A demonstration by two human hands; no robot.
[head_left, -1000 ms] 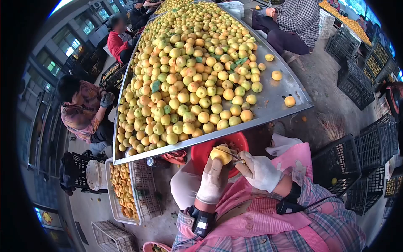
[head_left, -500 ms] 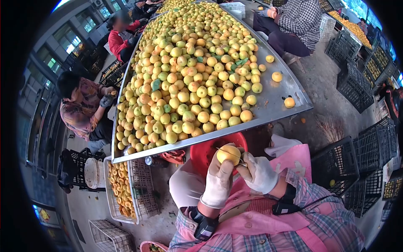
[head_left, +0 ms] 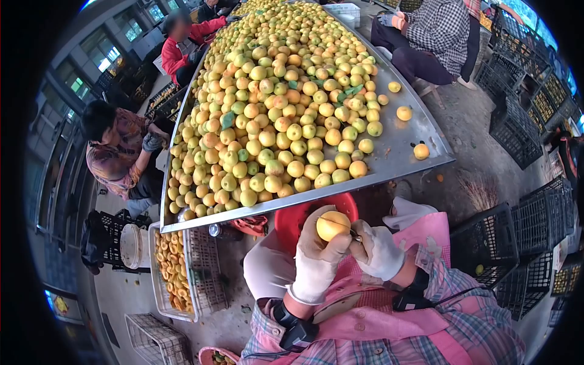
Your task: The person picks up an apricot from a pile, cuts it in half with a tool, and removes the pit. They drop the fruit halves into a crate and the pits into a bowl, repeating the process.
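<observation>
My left hand, in a white glove, is closed around a yellow apricot above a red basin. A thin dark line runs across the fruit's face. My right hand, also gloved, is closed just beside the fruit on what looks like a small knife. Its fingers hide most of the tool. In front of both hands, a large heap of apricots covers much of a metal table.
Halved fruit fills a pale crate at left. Black crates stand on the right. A white bucket is at far left. Co-workers sit along both sides: one in a patterned top, one in red, one in checks.
The apricot is turned slightly in my left hand, and the dark line now crosses its upper face. Both hands stay close together. At upper left, the co-worker in red has stretched an arm toward the heap.
</observation>
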